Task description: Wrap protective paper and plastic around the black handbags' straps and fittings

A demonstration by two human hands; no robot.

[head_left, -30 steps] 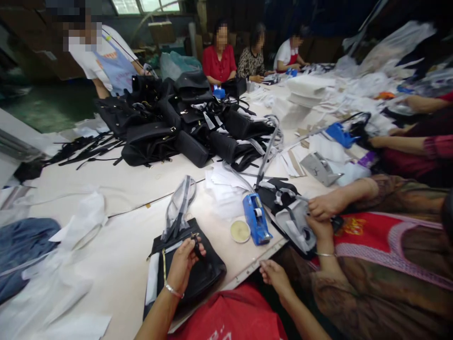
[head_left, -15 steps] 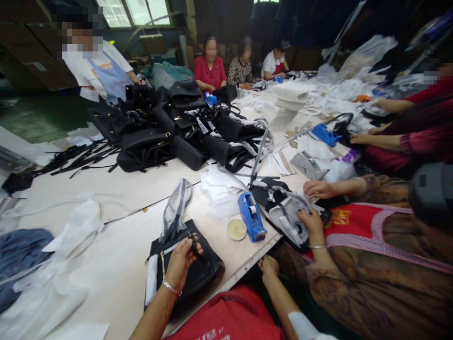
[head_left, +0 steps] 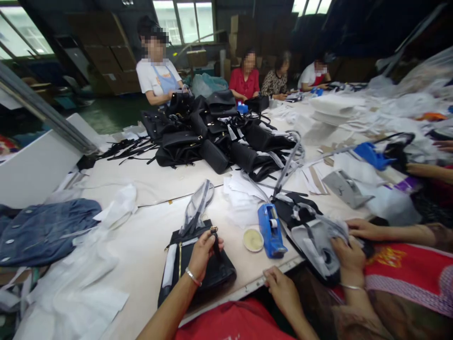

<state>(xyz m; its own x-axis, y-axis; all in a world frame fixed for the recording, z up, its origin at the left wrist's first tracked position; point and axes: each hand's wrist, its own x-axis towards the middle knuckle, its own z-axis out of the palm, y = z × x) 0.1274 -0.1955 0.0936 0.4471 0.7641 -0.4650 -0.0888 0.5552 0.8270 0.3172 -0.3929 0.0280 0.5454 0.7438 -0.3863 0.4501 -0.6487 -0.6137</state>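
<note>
My left hand (head_left: 203, 252) pinches a short black strap (head_left: 216, 245) with a gold-coloured buckle at its top. Beneath it a black handbag (head_left: 212, 278) lies on the table, showing a gold zipper and white wrapping along one side. Its handles, wrapped in clear and grey film (head_left: 198, 205), stand up at the far end. At the table's front edge my right hand (head_left: 281, 285) is closed with its fingers curled; whatever is in them, if anything, cannot be made out. A blue tape dispenser (head_left: 272, 231) and a round tin of pale yellow stuff (head_left: 253, 240) stand just beyond it.
A heap of black bags (head_left: 212, 137) covers the table's middle. White paper sheets (head_left: 244, 193) lie before it. At right, a co-worker's hands (head_left: 348, 255) work on another bag (head_left: 311, 241). Denim cloth (head_left: 53, 231) and white sheeting (head_left: 92, 264) lie at left.
The view has swung left, so everything sits further right in it. My right hand has come up from below the table edge to the edge itself. My left hand still holds the strap.
</note>
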